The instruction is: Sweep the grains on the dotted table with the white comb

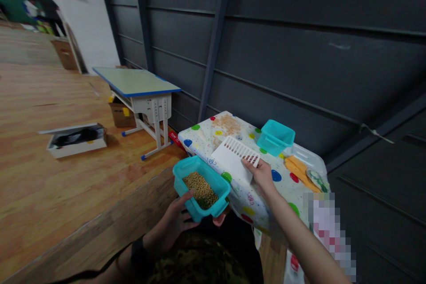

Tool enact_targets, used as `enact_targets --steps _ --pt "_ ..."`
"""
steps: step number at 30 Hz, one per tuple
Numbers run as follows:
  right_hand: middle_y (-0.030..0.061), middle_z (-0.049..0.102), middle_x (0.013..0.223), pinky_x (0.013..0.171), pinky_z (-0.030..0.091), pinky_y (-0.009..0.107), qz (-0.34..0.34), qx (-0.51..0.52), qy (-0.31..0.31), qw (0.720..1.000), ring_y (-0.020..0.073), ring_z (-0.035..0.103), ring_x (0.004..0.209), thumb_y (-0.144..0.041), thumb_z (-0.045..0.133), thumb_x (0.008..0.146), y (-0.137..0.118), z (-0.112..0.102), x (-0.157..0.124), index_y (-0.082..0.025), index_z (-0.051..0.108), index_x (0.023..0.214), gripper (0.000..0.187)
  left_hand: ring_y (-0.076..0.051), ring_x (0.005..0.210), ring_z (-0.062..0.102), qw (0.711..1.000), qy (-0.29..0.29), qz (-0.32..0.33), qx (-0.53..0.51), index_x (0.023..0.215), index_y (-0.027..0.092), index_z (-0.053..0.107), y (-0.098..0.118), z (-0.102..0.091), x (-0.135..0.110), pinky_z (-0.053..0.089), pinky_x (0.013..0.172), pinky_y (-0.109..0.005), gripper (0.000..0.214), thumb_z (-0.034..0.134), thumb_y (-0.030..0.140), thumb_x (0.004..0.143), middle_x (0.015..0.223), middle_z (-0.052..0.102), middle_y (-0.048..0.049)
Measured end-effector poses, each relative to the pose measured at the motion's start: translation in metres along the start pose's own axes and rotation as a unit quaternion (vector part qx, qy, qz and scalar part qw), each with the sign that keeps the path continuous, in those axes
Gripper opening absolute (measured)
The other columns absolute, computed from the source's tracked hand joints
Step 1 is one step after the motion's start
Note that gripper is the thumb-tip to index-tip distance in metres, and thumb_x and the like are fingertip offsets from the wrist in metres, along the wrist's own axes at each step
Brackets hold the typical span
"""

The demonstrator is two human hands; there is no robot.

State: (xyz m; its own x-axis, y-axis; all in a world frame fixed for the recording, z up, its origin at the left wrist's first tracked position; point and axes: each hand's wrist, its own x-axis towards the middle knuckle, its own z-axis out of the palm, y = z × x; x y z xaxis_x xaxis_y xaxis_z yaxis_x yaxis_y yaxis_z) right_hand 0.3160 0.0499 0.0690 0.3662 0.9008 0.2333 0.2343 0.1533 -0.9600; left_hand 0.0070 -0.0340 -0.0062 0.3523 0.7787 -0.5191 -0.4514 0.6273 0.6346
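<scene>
My left hand (178, 213) grips a turquoise plastic container (218, 179) at its near side, thumb over the wall and fingers below. Round pale-tan beans (199, 187) fill part of it, with something dark green at the near end. The container is just off the table's left edge. In my right hand (261, 171) is a white plastic piece with a row of slots (233, 159), pinched at its right end over the table. Small tan grains (228, 124) lie scattered beyond it on the spotted tablecloth (248, 197).
A second turquoise container (276, 137) stands by the wall, near a clear plastic tray (311, 157), an orange cloth (297, 171) and a round patterned item (317, 180). Left are a desk (140, 80) and an open white box (80, 144). People (46, 9) are far off.
</scene>
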Motion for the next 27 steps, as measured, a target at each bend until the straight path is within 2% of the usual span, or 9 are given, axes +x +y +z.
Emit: enact_targets --steps 3,8,13,18,22,27 --pt "0.0100 0.087 0.098 0.081 0.061 0.043 0.038 0.053 0.014 0.998 0.0283 0.077 0.084 -0.055 0.097 0.055 0.005 -0.005 0.017 -0.020 0.085 0.086 0.049 -0.045 0.140 0.070 1.000 -0.001 0.003 -0.002 0.160 0.020 0.049 0.001 0.001 -0.001 0.058 0.113 -0.057 0.097 0.086 0.065 0.083 0.155 0.071 -0.0235" --pt "0.0100 0.087 0.094 0.075 0.063 0.043 0.076 0.100 0.028 0.992 0.0298 0.078 0.081 -0.050 0.102 0.044 0.009 -0.007 0.040 -0.020 0.084 0.085 0.053 -0.047 0.136 0.071 1.000 0.023 0.004 0.005 0.157 0.018 0.050 0.002 0.006 -0.002 0.058 0.112 -0.061 0.097 0.087 0.064 0.080 0.155 0.069 -0.0266" --pt "0.0108 0.087 0.097 0.074 0.065 0.044 0.074 0.100 0.033 0.992 0.0306 0.078 0.082 -0.047 0.101 0.048 0.015 -0.008 0.057 -0.019 0.082 0.091 0.055 -0.048 0.136 0.072 1.000 0.008 0.010 0.008 0.156 0.016 0.052 0.003 0.004 -0.004 0.060 0.109 -0.059 0.094 0.084 0.066 0.082 0.155 0.069 -0.0277" --pt "0.0112 0.087 0.101 0.079 0.066 0.046 0.046 0.116 0.046 0.991 0.0318 0.079 0.089 -0.046 0.101 0.051 0.015 -0.011 0.069 -0.019 0.081 0.094 0.054 -0.046 0.137 0.071 1.000 0.003 0.009 0.001 0.156 0.018 0.051 0.004 0.003 -0.005 0.060 0.111 -0.057 0.092 0.085 0.063 0.083 0.157 0.069 -0.0257" --pt "0.0114 0.087 0.096 0.079 0.067 0.048 0.044 0.125 0.056 0.990 0.0328 0.079 0.087 -0.049 0.103 0.047 0.008 -0.002 0.069 -0.019 0.081 0.090 0.057 -0.047 0.137 0.071 1.000 0.016 0.005 0.005 0.156 0.017 0.050 0.004 0.004 -0.003 0.060 0.110 -0.058 0.092 0.083 0.065 0.084 0.158 0.068 -0.0266" --pt "0.0118 0.087 0.093 0.072 0.066 0.044 0.052 0.115 -0.009 0.992 0.0330 0.080 0.082 -0.053 0.102 0.048 0.005 0.017 0.052 -0.019 0.082 0.088 0.056 -0.048 0.139 0.069 1.000 0.026 0.002 0.008 0.156 0.016 0.050 0.005 0.006 -0.005 0.061 0.107 -0.057 0.092 0.083 0.063 0.084 0.155 0.070 -0.0252"
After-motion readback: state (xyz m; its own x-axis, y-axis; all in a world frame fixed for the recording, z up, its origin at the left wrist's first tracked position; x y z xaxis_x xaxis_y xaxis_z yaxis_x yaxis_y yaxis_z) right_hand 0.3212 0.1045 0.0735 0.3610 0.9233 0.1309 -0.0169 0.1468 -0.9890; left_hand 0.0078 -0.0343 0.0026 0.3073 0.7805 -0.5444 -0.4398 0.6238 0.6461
